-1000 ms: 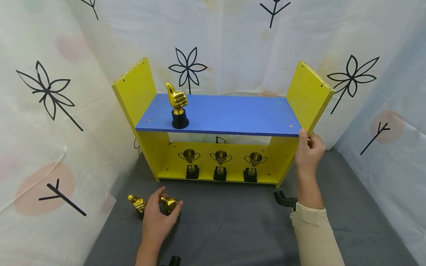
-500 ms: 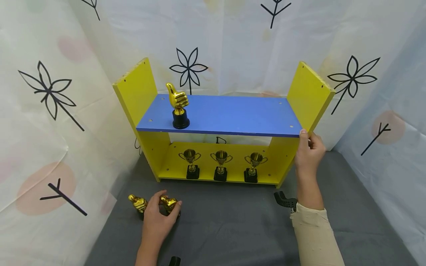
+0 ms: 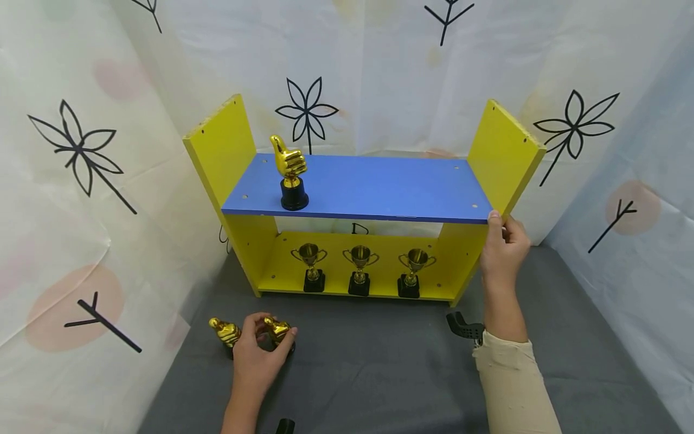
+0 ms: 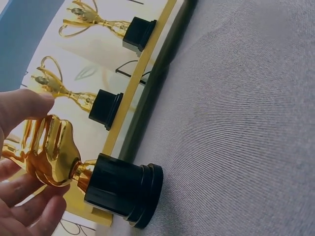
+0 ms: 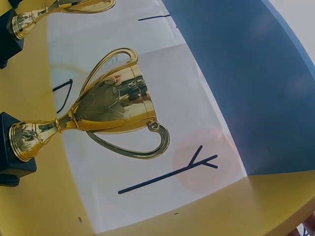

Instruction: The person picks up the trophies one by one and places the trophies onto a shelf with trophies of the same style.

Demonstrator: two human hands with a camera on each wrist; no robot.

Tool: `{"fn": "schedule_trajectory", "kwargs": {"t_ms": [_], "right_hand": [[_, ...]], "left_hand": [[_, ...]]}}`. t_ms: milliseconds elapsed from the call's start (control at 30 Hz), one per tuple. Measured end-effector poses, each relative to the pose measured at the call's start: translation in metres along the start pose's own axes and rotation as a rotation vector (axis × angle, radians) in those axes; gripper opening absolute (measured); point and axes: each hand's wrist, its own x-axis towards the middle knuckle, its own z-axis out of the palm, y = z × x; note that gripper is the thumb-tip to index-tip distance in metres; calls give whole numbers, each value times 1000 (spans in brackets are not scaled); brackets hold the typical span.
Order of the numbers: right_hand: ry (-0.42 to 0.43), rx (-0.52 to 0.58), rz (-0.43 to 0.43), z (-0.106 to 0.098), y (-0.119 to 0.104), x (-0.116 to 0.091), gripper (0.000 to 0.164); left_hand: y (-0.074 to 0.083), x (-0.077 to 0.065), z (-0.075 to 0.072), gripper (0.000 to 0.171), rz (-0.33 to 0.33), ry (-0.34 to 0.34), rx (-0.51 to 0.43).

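Your left hand (image 3: 257, 357) grips a thumbs-up trophy (image 3: 279, 331), a second trophy (image 3: 226, 333) just beyond its outer side; your right hand (image 3: 503, 253) holds the shelf's (image 3: 379, 187) side.

Gold two-handled cup (image 5: 115, 101) on black base (image 5: 15, 169), blue board (image 5: 246, 83) to the right, patterned cloth (image 5: 118, 164) behind.

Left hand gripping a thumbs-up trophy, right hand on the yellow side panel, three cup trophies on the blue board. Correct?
No on the last: head view shows the three cup trophies on the yellow bottom board, below the blue board. The rest holds.
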Motion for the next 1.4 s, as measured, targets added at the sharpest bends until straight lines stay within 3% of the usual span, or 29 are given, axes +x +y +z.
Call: {"fn": "schedule_trajectory", "kwargs": {"t_ms": [267, 700, 1400], "right_hand": [[6, 2, -22, 1, 0, 1, 36], [4, 0, -23, 0, -1, 0, 43], [4, -10, -14, 0, 0, 0, 44]], "left_hand": [[-2, 0, 3, 54, 36, 23, 12], [-2, 1, 5, 52, 72, 50, 9], [7, 3, 6, 47, 123, 75, -51]]}}
